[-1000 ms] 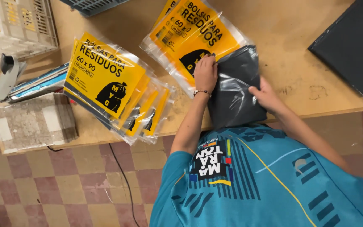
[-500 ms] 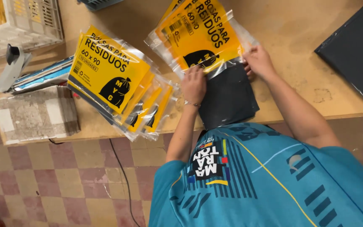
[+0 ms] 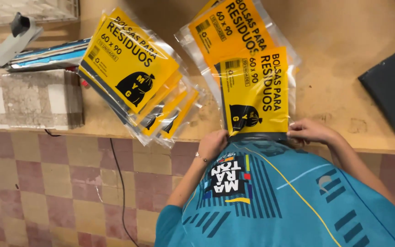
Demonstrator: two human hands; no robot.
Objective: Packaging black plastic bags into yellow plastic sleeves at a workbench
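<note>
While the wide, scuffed light-wood counter fills the upper part of the view, a floor of faded red and cream checked tiles shows below its edge, with a thin dark cable hanging down over it. Next in size is the person's teal sports shirt with dark stripes, pressed close to the counter edge. A flat black sheet lies at the right, well apart from the work. To the left, a fanned stack of clear plastic packs with yellow printed cards sits slanted, each pack stepped off the one beneath, probably so that single packs can be told apart. A grey-and-white folded cloth bundle lies beside it at the counter's corner, and a grey handheld tool rests above that on some blue sheets.

Straight ahead, 1 clear sleeve with a yellow card and dark folded bags inside lies on 1 more like it, its lower end at the counter edge. The left hand pinches the sleeve's lower left corner and the right hand pinches the lower right corner, fingers closed on the plastic, seemingly to keep the open end taut and square.
</note>
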